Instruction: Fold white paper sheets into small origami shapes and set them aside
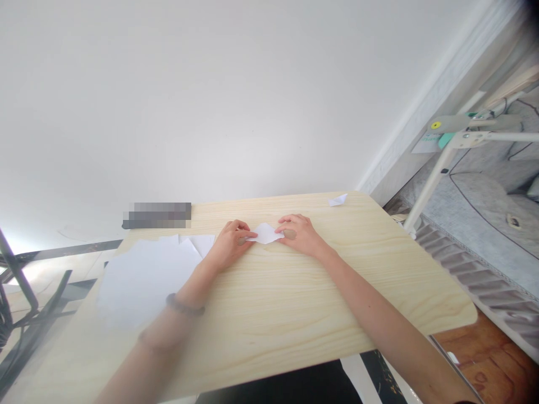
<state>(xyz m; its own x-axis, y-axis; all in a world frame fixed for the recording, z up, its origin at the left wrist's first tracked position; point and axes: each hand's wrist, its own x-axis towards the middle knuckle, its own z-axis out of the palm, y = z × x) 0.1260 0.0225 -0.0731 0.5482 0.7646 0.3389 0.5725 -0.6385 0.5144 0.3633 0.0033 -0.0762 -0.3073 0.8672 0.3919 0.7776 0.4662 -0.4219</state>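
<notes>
A small folded piece of white paper (265, 233) lies between my hands over the middle of the table, its outline coming to points at the sides. My left hand (231, 241) pinches its left corner between thumb and fingers. At the opposite corner, my right hand (297, 233) grips the paper the same way, with the other fingers curled above. Sheets of white paper (147, 275) are spread in a pile beside my left forearm. A folded white paper boat (338, 200) rests near the back right corner of the table.
The pale wooden table (286, 314) stands against a white wall (236, 101). At its back left is a blurred-out dark object (158, 215). To the right are a white metal frame (438, 179) and a grey padded seat (492, 207); dark chair legs (21, 280) stand at left.
</notes>
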